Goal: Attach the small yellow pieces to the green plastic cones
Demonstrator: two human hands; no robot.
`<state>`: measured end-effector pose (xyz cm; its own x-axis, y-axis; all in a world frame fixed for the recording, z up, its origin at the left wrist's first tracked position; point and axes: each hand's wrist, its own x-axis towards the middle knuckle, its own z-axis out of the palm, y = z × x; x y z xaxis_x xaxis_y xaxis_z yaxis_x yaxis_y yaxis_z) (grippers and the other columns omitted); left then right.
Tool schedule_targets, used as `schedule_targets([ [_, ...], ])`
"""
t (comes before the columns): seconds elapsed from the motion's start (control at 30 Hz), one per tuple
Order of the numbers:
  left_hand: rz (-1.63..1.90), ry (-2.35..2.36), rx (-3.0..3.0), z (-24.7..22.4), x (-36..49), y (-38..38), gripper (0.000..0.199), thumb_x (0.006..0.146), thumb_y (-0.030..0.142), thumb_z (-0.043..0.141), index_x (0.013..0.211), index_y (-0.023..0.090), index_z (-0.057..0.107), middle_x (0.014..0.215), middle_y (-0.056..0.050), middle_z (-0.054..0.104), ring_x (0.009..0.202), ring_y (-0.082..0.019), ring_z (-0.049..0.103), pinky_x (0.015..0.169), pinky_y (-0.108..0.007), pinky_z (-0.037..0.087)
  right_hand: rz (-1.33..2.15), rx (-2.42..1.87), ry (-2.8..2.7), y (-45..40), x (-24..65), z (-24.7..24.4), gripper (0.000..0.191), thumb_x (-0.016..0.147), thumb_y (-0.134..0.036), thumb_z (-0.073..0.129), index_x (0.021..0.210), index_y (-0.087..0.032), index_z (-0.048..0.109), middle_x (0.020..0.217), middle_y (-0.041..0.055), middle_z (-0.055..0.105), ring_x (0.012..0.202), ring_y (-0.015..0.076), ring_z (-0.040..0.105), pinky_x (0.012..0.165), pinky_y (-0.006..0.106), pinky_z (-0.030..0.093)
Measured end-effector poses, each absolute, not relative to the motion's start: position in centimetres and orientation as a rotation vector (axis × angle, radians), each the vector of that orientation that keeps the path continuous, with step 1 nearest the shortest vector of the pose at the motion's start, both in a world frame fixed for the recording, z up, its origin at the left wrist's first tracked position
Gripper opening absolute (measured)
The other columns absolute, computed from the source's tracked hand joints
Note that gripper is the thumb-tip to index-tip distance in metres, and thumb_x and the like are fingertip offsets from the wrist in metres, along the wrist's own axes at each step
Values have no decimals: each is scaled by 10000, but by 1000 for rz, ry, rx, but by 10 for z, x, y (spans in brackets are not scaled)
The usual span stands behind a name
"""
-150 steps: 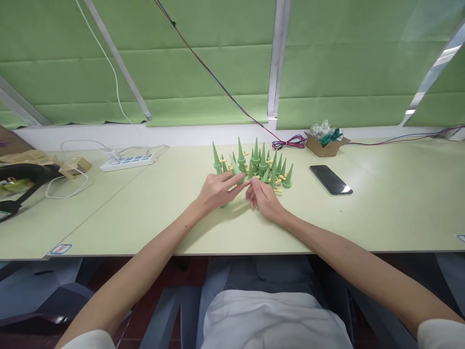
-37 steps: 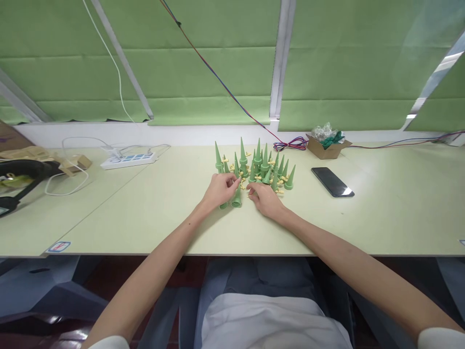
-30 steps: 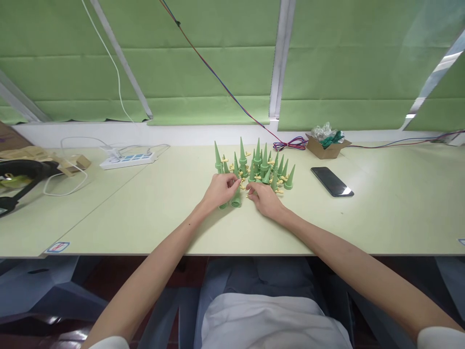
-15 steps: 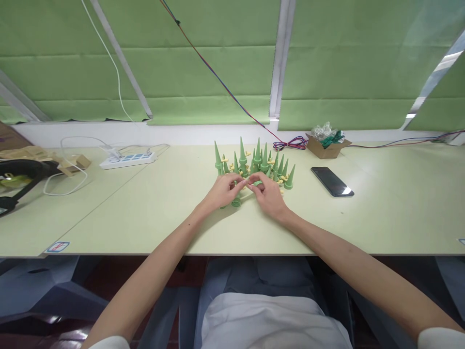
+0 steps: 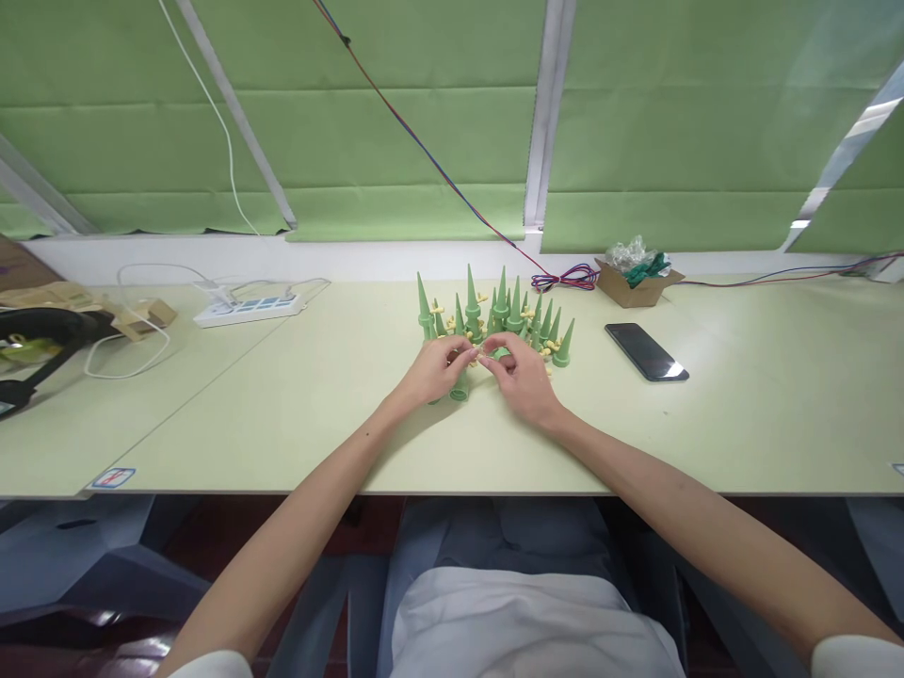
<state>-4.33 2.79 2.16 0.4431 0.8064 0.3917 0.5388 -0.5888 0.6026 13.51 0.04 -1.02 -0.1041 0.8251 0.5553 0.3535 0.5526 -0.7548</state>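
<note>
My left hand and my right hand meet at the fingertips over the table. Both are closed in a pinch, and what lies between the fingers is too small and covered to name. Just beyond them stand several green plastic cones, pointed end up, some with small yellow side pieces. Below the left fingers a green hollow tube end lies on its side, facing me. Parts of the nearest green pieces are hidden behind the hands.
To the right lie a black phone and a small cardboard box with plastic wrap and green material. A bundle of red and blue wire rests at the back. On the left are a power strip and a black curved object.
The fingertips have shifted very slightly while staying together. The cones and the other things on the table have stayed in place.
</note>
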Motion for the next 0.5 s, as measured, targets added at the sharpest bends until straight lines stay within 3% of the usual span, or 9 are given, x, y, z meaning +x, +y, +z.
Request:
schedule_targets([
  [0.2, 1035, 1209, 2241, 22, -43, 30, 326, 940, 419, 504, 747, 171, 588, 722, -28, 638, 596, -128, 485, 568, -255, 384, 554, -1052, -1653, 0, 135, -12, 443, 916, -392, 625, 1287, -226, 450, 1234, 105, 536, 571, 91, 499, 667, 310, 496],
  [0.37, 1094, 1195, 2174, 25, -42, 28, 322, 929, 429, 520, 757, 168, 599, 757, -38, 667, 628, -135, 533, 589, -252, 416, 641, -1075, -1636, 3, 134, -13, 366, 974, -400, 518, 1280, -220, 431, 1143, 76, 562, 553, 89, 491, 626, 292, 475],
  [0.5, 1078, 1158, 2198, 24, -42, 28, 319, 929, 431, 529, 774, 166, 615, 758, -38, 657, 634, -133, 524, 588, -252, 416, 754, -1061, -1633, 4, 134, -14, 269, 1008, -460, 434, 1128, -229, 503, 1015, 35, 604, 548, 99, 514, 558, 266, 440],
])
